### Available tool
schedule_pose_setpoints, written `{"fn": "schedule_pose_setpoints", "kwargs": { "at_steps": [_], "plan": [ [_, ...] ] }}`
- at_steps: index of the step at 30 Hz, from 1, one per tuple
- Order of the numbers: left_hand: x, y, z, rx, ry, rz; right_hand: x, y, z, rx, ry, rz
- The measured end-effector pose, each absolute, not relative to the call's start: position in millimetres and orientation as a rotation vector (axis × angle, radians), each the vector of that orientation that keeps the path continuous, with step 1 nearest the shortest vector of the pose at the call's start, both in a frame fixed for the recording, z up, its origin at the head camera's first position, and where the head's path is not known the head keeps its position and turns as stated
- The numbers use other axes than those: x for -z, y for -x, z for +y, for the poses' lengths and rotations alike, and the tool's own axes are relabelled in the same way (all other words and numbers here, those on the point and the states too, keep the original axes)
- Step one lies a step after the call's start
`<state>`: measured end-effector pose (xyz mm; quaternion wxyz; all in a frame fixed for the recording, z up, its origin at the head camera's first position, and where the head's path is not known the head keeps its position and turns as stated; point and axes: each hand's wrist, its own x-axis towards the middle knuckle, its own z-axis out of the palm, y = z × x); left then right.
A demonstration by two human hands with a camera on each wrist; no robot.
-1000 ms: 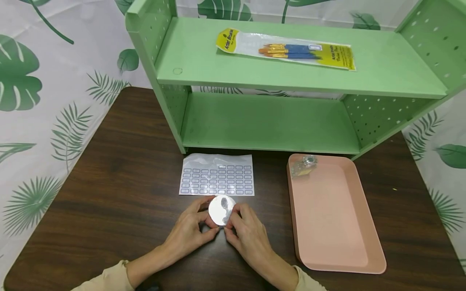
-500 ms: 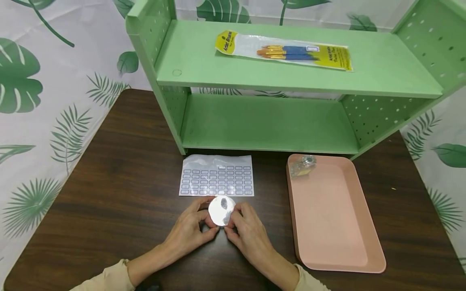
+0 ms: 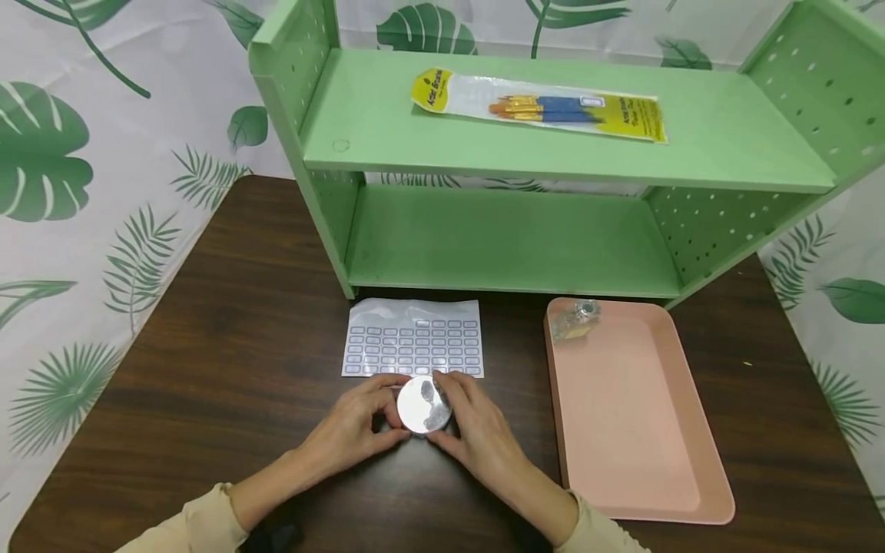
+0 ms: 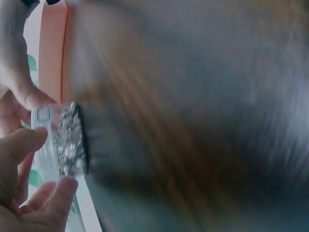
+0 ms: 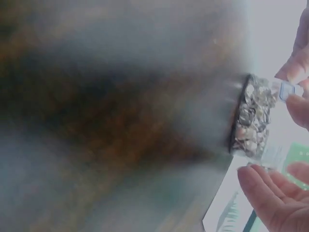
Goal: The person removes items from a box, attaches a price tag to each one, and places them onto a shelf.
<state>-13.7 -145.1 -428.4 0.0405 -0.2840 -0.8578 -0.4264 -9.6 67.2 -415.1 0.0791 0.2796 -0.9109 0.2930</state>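
Observation:
A small clear round tub [image 3: 423,405] with a shiny silvery top stands between the two hands in the head view. Through its wall, small silvery metal pieces [image 4: 71,142] show in its lower part. Stuck to its side near the top is a blue-edged label [image 5: 287,91]. The left hand [image 3: 356,418] grips the tub's left side, thumb at the front and index finger behind. From the right, the right hand [image 3: 477,426] holds it, index finger at the back rim and thumb at the front. Behind the tub lies a sheet of blue-edged labels [image 3: 413,338].
A pink tray [image 3: 643,415] sits at the right with a small clear plastic item [image 3: 575,319] in its far left corner. Behind, a green shelf [image 3: 515,238] bears a packet of artist brushes [image 3: 539,106]. A dark object [image 3: 273,534] lies by the left sleeve.
The right fingers have spread from a pinch at the tub's near right side to a wider hold, index finger at the back rim. The left hand stays round the tub.

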Motion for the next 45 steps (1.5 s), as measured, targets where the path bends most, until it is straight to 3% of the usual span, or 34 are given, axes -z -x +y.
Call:
{"fn": "schedule_pose_setpoints", "kwargs": {
  "at_steps": [7,16,23,35,45],
  "plan": [
    [417.4,28.0,-157.5,1.454,0.874,-2.68,409.9,16.7,69.1,-0.878,-0.903,-2.796],
    [378.3,70.0,-180.7,1.678,0.271,-2.418,407.5,21.9,70.2,-0.882,-0.947,-2.835],
    [355.3,103.2,-194.6,1.722,0.059,-2.164,405.5,25.0,70.2,-0.868,-0.968,-2.879],
    [352.5,132.6,-192.0,1.81,0.049,-2.086,402.1,27.8,69.7,-0.967,-0.968,-2.974],
    [333.2,127.3,-179.0,1.678,0.026,-2.176,402.5,28.5,70.3,-0.962,-0.979,-3.002]
  ]
}}
